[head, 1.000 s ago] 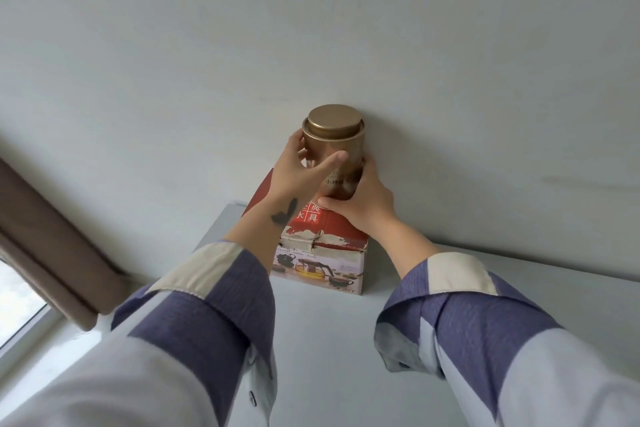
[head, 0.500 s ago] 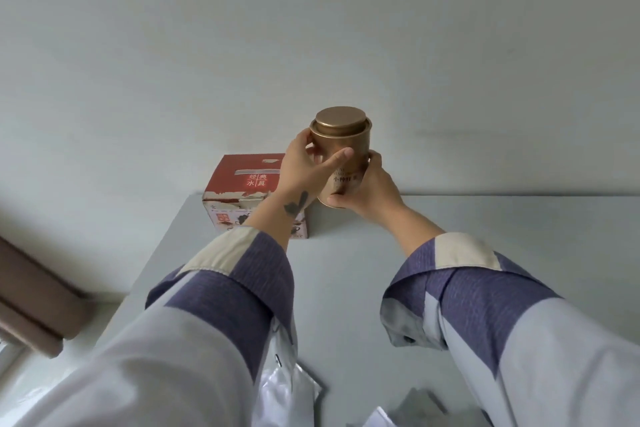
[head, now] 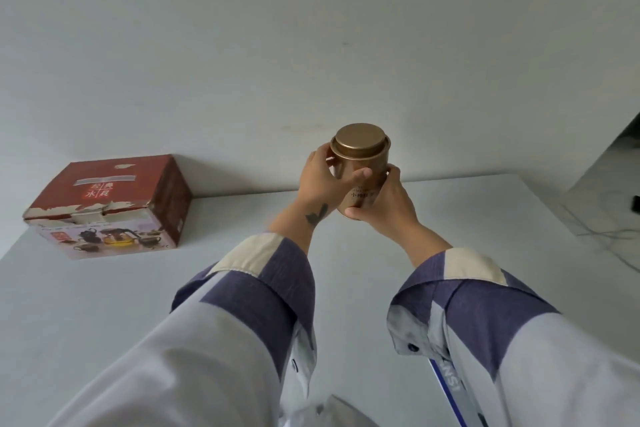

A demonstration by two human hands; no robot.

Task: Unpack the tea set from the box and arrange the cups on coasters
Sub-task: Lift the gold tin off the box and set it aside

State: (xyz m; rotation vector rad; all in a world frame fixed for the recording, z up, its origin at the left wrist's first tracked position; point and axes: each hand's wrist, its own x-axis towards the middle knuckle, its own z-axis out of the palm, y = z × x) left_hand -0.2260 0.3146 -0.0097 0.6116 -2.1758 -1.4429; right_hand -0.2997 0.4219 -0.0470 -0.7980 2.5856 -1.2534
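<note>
white table (head: 104, 305) | grey wall (head: 311, 45) | cables (head: 602, 232) on floor, right

Plain room: bare wall (head: 311, 28), white table (head: 104, 305)

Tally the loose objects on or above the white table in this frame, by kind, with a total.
Round gold metal tin with lid, gripped by left hand and right hand: 1
Red cardboard tea set box, closed: 1
Total: 2

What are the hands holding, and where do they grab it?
Both hands grip a gold tin by its round sides: the left hand wraps the left side, the right hand the lower right.
</note>
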